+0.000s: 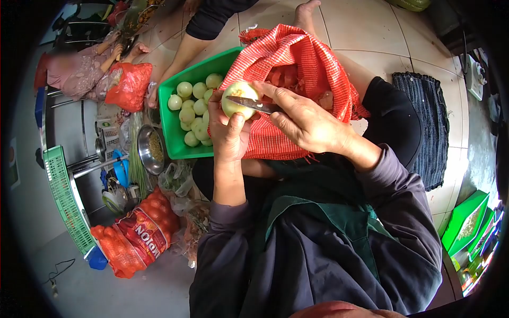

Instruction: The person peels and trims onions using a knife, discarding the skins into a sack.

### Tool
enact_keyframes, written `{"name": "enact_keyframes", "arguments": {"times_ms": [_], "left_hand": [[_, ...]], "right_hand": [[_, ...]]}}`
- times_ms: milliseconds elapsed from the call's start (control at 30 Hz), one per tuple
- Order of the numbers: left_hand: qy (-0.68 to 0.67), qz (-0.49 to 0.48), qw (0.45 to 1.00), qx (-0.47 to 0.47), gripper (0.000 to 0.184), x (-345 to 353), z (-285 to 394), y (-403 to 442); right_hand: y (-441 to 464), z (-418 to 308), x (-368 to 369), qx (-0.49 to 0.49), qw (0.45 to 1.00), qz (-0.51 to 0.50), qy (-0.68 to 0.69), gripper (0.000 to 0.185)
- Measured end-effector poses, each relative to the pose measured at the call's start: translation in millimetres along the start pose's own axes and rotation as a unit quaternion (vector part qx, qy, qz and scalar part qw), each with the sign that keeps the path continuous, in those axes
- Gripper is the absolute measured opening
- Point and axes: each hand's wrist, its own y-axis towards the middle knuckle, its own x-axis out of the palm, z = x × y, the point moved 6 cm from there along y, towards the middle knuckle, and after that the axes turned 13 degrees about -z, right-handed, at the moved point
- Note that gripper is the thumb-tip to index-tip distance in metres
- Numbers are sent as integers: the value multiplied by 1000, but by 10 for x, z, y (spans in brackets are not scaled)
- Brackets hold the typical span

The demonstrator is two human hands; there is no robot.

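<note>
A pale green peeled onion (237, 108) is held up by my left hand (229, 130), its fingers wrapped round the lower left side. My right hand (307, 119) grips a knife (253, 104), whose blade lies across the face of the onion. The knife's handle is mostly hidden in my palm. Behind the onion, a red and white striped mesh sack (323, 58) lies open over my lap, with reddish contents partly visible. Just left of it, a green tub (165, 132) holds several peeled onions (185, 89).
At the left are a metal bowl (151, 149), a full orange net sack (140, 233), a red plastic bag (129, 87) and a green crate (66, 199). Another person (77, 71) sits at the upper left. A dark woven mat (424, 127) lies right; green trays (465, 222) stand beyond.
</note>
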Motion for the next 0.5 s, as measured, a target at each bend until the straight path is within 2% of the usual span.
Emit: {"name": "enact_keyframes", "arguments": {"times_ms": [200, 400, 500], "left_hand": [[67, 36, 995, 57, 67, -26, 23, -42], [111, 54, 990, 71, 67, 20, 42, -46], [115, 50, 990, 69, 66, 14, 22, -52]], "right_hand": [[10, -42, -22, -14, 999, -6, 32, 50], [-9, -13, -44, 59, 997, -20, -40, 47], [5, 12, -89, -8, 999, 17, -26, 45]]}}
